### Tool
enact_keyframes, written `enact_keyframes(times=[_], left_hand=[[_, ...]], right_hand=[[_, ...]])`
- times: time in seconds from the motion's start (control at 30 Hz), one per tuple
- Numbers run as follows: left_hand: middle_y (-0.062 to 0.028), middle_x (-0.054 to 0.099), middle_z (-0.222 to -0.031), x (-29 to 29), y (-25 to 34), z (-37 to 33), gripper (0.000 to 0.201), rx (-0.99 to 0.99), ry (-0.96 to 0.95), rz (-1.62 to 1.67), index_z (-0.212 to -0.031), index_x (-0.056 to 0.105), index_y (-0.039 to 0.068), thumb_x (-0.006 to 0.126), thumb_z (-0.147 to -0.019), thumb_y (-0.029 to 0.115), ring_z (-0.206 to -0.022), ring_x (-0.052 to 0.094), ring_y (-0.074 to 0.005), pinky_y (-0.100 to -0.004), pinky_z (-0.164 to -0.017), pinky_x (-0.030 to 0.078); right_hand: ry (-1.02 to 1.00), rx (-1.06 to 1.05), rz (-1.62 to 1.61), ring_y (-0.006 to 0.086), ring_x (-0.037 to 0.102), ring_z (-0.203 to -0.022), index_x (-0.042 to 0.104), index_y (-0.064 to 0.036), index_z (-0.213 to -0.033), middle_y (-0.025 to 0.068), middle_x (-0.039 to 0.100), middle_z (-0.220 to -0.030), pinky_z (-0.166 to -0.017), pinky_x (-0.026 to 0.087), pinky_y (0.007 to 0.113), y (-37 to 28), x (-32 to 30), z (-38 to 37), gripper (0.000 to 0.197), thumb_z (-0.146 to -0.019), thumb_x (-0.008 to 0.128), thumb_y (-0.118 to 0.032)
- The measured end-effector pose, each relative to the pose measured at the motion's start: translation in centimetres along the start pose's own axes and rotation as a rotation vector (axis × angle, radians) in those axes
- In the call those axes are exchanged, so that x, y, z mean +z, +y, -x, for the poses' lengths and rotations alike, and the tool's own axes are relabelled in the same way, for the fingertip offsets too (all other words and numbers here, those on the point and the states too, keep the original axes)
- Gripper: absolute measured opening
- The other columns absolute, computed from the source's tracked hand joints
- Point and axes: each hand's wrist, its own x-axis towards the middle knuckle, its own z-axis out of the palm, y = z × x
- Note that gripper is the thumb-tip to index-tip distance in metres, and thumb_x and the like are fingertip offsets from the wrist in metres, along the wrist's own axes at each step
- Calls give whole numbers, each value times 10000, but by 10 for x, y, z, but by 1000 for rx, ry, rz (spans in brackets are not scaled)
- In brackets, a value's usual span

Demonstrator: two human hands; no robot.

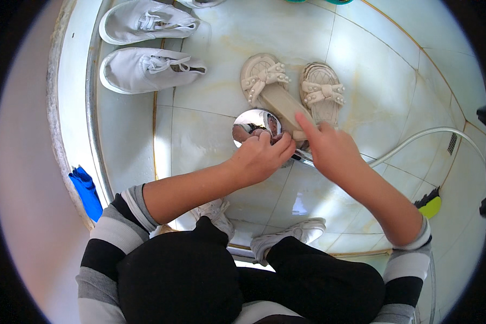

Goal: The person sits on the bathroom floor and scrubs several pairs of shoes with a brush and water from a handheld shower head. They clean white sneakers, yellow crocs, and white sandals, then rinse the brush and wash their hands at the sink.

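Two beige sandals with pearl-dotted bows are in front of me. The left sandal (286, 102) is tilted, showing its thick side, while the right sandal (323, 97) lies sole down. My right hand (333, 150) is closed at the left sandal's heel, its index finger stretched along the edge; its other fingers are hidden. A round chrome shower head (251, 120) is beside that heel, its shiny surface reflecting fingers. My left hand (262, 156) is closed around the shower head near its neck, fingertips close to the sandal. Part of the chrome handle (303, 157) shows between my hands.
White lace-up shoes (146, 70) stand at the far left. A white hose (416, 137) curves off right across wet tiles (210, 140). A green-and-black brush (430, 205) is at the right, a blue cloth-like item (86, 191) at the left. My white shoes (299, 232) are below.
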Motion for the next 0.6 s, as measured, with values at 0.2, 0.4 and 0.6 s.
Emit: enact_keyframes(times=[0.2, 0.4, 0.6], left_hand=[[-59, 569, -1114, -1, -1, -1, 422, 13, -12, -23, -1137, 582, 71, 579, -723, 148, -656, 500, -200, -300, -520, 465], [-58, 573, -1103, 1, -1, -2, 415, 10, -3, -45, -1131, 587, 74, 575, -723, 147, -649, 499, -195, -307, -515, 458], [-59, 568, -1112, 0, -4, -3, 405, 23, -10, -43, -1124, 586, 82, 576, -726, 155, -644, 495, -188, -301, -506, 460]], right_hand=[[203, -173, -65, 361, 644, -706, 388, -129, -1396, 201, 595, -852, -605, 524, 463, 9, 17, -14, 637, -795, 593, -79], [159, -50, -2, 376, 596, -651, 438, -184, -1390, 181, 575, -808, -582, 486, 453, 13, 14, -7, 562, -849, 550, -84], [111, -142, -101, 343, 640, -705, 454, -223, -1370, 165, 599, -846, -597, 520, 436, 17, 16, -10, 596, -802, 602, -117]])
